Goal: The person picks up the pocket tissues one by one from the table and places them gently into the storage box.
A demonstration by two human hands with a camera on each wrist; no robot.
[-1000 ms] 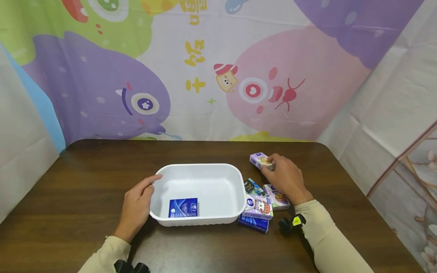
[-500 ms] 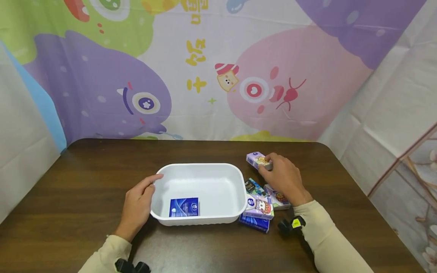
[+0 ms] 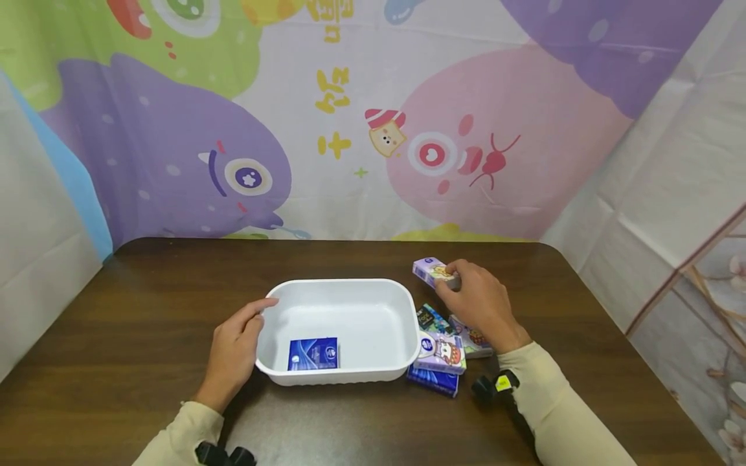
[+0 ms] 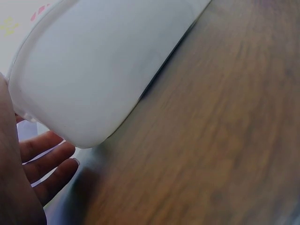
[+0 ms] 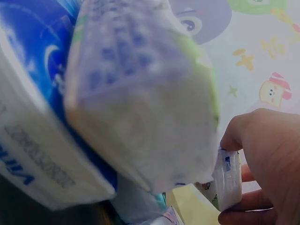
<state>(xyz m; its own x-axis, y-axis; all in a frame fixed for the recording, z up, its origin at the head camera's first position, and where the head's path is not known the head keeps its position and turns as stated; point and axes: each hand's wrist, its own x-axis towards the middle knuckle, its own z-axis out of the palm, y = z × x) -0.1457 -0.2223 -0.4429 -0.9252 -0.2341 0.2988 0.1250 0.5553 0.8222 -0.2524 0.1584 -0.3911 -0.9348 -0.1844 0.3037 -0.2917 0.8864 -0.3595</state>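
My right hand [image 3: 480, 301] pinches the right end of a purple-and-white pocket tissue pack [image 3: 428, 270] beyond the pile, near the back of the table. In the right wrist view thumb and fingers stand on either side of that pack's white end. My left hand [image 3: 232, 349] holds the left end of a white plastic basin [image 3: 364, 374], the index finger over its rim. From the left wrist, several fingers [image 4: 49, 161] show beneath the rim. Inside the basin, at its near left, a blue tissue pack [image 3: 313, 354] lies flat.
Against the basin's right end lie a dark green-blue pack [image 3: 430, 317], a purple pack with a cartoon [image 3: 444, 353], a blue pack [image 3: 434, 382] partly beneath it, and another purple pack [image 3: 479, 344]. A printed cloth [image 3: 338, 200] hangs behind the brown table [image 3: 128, 336].
My right hand has slid slightly to the left with the purple tissue pack. The left hand and basin have stayed in place.
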